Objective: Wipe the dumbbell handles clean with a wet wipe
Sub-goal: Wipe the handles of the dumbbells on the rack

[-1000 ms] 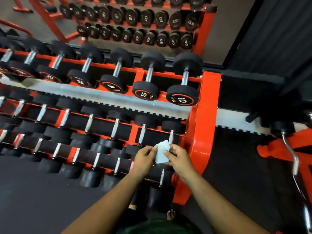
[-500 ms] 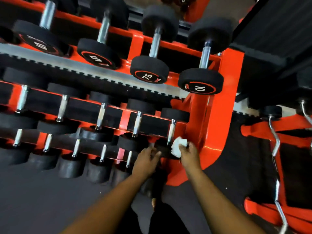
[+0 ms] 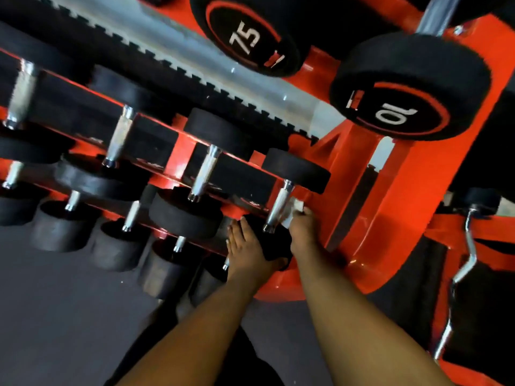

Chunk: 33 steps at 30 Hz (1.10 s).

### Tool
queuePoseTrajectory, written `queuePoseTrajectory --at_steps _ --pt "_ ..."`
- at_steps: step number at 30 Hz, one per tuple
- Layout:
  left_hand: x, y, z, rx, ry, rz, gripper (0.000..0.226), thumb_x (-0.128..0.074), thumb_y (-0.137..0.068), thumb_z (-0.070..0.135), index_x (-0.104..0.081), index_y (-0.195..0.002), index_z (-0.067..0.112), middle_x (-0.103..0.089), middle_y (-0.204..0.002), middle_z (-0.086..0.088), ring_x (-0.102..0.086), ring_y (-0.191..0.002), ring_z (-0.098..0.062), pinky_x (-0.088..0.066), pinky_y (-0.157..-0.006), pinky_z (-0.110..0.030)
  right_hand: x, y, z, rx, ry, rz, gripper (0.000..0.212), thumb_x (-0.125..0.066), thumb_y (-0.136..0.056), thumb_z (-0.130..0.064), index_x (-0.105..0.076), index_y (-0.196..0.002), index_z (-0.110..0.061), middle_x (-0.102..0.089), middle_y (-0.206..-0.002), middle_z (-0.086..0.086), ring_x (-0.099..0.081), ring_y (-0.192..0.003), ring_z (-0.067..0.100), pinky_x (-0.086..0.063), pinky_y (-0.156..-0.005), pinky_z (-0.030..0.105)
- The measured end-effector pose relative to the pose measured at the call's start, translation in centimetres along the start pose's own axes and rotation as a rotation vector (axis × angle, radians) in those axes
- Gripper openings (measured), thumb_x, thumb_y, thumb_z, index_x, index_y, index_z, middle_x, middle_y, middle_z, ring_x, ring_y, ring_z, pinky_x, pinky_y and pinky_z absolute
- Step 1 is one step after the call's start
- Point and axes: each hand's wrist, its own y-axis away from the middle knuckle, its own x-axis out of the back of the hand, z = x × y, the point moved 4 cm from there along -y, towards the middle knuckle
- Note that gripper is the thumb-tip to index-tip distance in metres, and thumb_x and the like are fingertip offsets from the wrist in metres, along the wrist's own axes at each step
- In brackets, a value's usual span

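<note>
While I'm leaning in close over the rack (image 3: pixel 370 196), my right hand (image 3: pixel 305 235) has the wipe (image 3: pixel 292 210) bunched in its fingers and pushed up against the right side of a handle (image 3: pixel 278 204), the chrome one on the last dumbbell at the right end of the middle shelf. Only a small white bit of the wipe shows above my knuckles, so I can't tell how far it wraps round the bar.

My left hand (image 3: pixel 245 252) is lying flat with the fingers pretty much straight on the near black head (image 3: pixel 274 240) of that same dumbbell, just below where the handle meets it. The far head (image 3: pixel 296 169) sits up against the orange upright.

Further left on that shelf there are more dumbbells with the same chrome handles, and a lower row under them with the heads facing me. Up top are two bigger ones, marked 75 (image 3: pixel 245 37) and 10 (image 3: pixel 395 115), with a grey toothed strip (image 3: pixel 195 57) running below them.

Off to the right there's a curl bar (image 3: pixel 471 246) propped on another orange frame. The floor (image 3: pixel 69 316) is dark grey. Everything's a bit blurry, so no finer detail on the grip.
</note>
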Motion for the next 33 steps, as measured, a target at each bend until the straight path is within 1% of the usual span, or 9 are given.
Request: queuePoseTrajectory --at_steps 5,10,12,16,21,25,29,31,33 --pt "0.0 -0.9 -0.4 0.065 0.071 0.003 0.158 -0.091 -0.056 0.059 0.017 -0.156 -0.001 0.005 -0.169 -0.017 0.005 -0.157 -0.026 0.0 -0.127 -0.036 -2.2 -2.0 -1.9 -0.047 -0.285 -0.099 0.015 -0.052 -0.099 -0.005 -0.066 -0.104 -0.003 -0.07 -0.089 0.012 -0.067 -0.076 0.021 -0.054 -0.074 0.033" --pt "0.1 -1.5 -0.8 0.085 0.109 -0.03 0.159 -0.092 -0.053 0.059 0.013 -0.157 0.0 0.006 -0.168 -0.017 0.006 -0.157 -0.028 0.001 -0.127 -0.037 -2.8 0.7 0.7 -0.049 -0.035 -0.268 0.03 -0.064 -0.091 -0.016 -0.06 -0.12 -0.007 -0.069 -0.096 0.009 -0.067 -0.083 0.019 -0.051 -0.074 0.03" --pt "0.1 -1.6 -0.8 0.086 0.117 -0.053 0.159 -0.094 -0.053 0.055 0.013 -0.157 0.001 0.006 -0.168 -0.018 0.006 -0.157 -0.029 0.002 -0.126 -0.038 -2.7 0.3 0.1 -0.081 -0.046 -0.306 0.027 -0.066 -0.086 -0.018 -0.063 -0.107 -0.002 -0.067 -0.087 0.011 -0.066 -0.077 0.021 -0.051 -0.071 0.032" --pt "0.2 -2.0 -1.2 0.082 0.099 -0.082 0.158 -0.095 -0.053 0.053 0.011 -0.157 0.0 0.004 -0.167 -0.02 0.005 -0.157 -0.031 0.002 -0.127 -0.042 -3.3 -1.4 -2.8 -0.077 -0.237 -0.298 0.017 -0.049 -0.097 -0.016 -0.059 -0.085 -0.01 -0.058 -0.081 0.008 -0.058 -0.074 0.017 -0.048 -0.069 0.028" --pt "0.2 -2.2 -1.5 0.057 0.104 -0.127 0.155 -0.093 -0.056 0.05 0.013 -0.157 0.001 0.006 -0.167 -0.021 0.008 -0.156 -0.032 0.003 -0.126 -0.044 -3.1 1.4 0.0 -0.139 -0.054 -0.351 0.012 -0.062 -0.09 -0.002 -0.061 -0.092 -0.015 -0.063 -0.076 0.004 -0.064 -0.065 0.014 -0.051 -0.059 0.026" --pt "0.1 -2.1 -1.4 0.062 0.099 -0.085 0.156 -0.096 -0.052 0.05 0.009 -0.157 0.002 0.002 -0.167 -0.021 0.006 -0.156 -0.033 0.002 -0.126 -0.046 -2.3 -1.4 -3.4 -0.038 -0.185 -0.156 0.011 -0.06 -0.091 0.0 -0.061 -0.084 -0.008 -0.059 -0.079 0.005 -0.058 -0.07 0.016 -0.045 -0.066 0.029" --pt "0.2 -2.0 -1.4 0.05 0.105 -0.09 0.155 -0.095 -0.054 0.051 0.009 -0.158 0.001 0.001 -0.167 -0.021 0.006 -0.156 -0.032 0.001 -0.127 -0.046 -3.2 -0.6 -3.0 0.019 -0.073 -0.13 0.015 -0.066 -0.089 -0.004 -0.063 -0.103 -0.007 -0.062 -0.086 0.003 -0.061 -0.075 0.015 -0.049 -0.068 0.027" --pt "0.2 -2.0 -1.4 0.052 0.107 -0.083 0.154 -0.094 -0.055 0.051 0.009 -0.158 0.002 0.001 -0.167 -0.02 0.006 -0.156 -0.032 0.001 -0.127 -0.046 -3.7 -0.5 -3.1 -0.028 -0.095 -0.128 0.008 -0.068 -0.088 -0.007 -0.062 -0.093 -0.007 -0.06 -0.081 0.003 -0.06 -0.07 0.015 -0.049 -0.068 0.028" --pt "0.3 -2.0 -1.4 0.052 0.108 -0.09 0.153 -0.094 -0.055 0.05 0.009 -0.158 0.003 0.003 -0.167 -0.02 0.007 -0.156 -0.031 0.001 -0.127 -0.045 -4.2 -1.8 -3.3 -0.083 -0.123 -0.188 0.02 -0.061 -0.092 -0.011 -0.055 -0.074 -0.008 -0.054 -0.071 0.006 -0.056 -0.059 0.014 -0.048 -0.061 0.025"
